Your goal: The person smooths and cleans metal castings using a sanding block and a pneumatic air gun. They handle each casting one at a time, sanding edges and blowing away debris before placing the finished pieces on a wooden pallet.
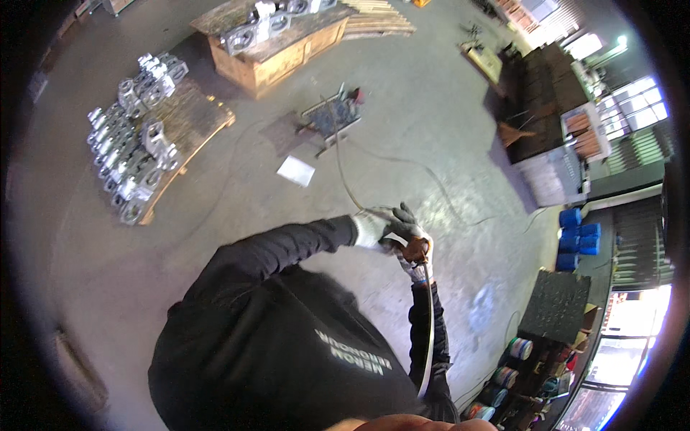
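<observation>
My two hands meet in front of my chest, both in white gloves with dark grey fingers. My left hand (382, 230) reaches in from the left, its fingers bent and closed against the right hand; what they grip is hidden. My right hand (417, 264) is closed around a small orange-brown piece (416, 250), too small to name. From beside that piece a pale flat strap or cord (430, 323) runs down along my right forearm. A thin hose or cable (343, 174) rises from a low metal stand (333, 115) on the floor to my left hand.
A white sheet (295, 172) lies on the floor near the stand. Silver metal castings (122, 154) fill a wooden pallet (188, 118) at left; more sit on a wooden crate (277, 61) behind. Blue containers (578, 233) and paint buckets (519, 348) stand at right. A cable (438, 183) trails across the floor.
</observation>
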The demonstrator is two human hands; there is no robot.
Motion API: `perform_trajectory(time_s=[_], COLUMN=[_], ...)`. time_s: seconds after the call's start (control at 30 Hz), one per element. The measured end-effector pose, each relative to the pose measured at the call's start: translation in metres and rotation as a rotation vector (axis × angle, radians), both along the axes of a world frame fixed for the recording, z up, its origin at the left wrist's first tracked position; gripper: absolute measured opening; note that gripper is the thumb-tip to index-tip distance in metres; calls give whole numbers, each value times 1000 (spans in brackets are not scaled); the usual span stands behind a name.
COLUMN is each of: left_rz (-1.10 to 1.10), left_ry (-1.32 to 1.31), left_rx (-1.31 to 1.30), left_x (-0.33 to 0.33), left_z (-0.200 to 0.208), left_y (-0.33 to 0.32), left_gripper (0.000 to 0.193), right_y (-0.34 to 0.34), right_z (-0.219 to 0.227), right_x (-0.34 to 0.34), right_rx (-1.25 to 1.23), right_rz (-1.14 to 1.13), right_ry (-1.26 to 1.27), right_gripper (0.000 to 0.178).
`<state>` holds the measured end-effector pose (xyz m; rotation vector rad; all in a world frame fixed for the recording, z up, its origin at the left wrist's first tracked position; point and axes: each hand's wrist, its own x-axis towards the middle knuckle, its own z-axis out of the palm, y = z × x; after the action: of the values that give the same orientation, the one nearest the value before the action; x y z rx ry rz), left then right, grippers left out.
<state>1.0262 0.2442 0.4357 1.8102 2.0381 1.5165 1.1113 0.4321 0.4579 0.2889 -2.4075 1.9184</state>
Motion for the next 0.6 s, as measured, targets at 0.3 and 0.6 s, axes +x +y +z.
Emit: perform_trajectory(time_s=[0.3,0.6], left_rz=[859,903], left_ry=[-501,-1128], left_rx=[-872,-1303], left_x=[33,244], left_z=[-127,-335], left_y=[-225,-439], left_gripper=[83,61], right_y=[147,96], right_z=[148,163], right_x=[8,-20], right_rx=[518,478], right_rz=[-896,-719], right_ry=[342,430], right_gripper=[36,26])
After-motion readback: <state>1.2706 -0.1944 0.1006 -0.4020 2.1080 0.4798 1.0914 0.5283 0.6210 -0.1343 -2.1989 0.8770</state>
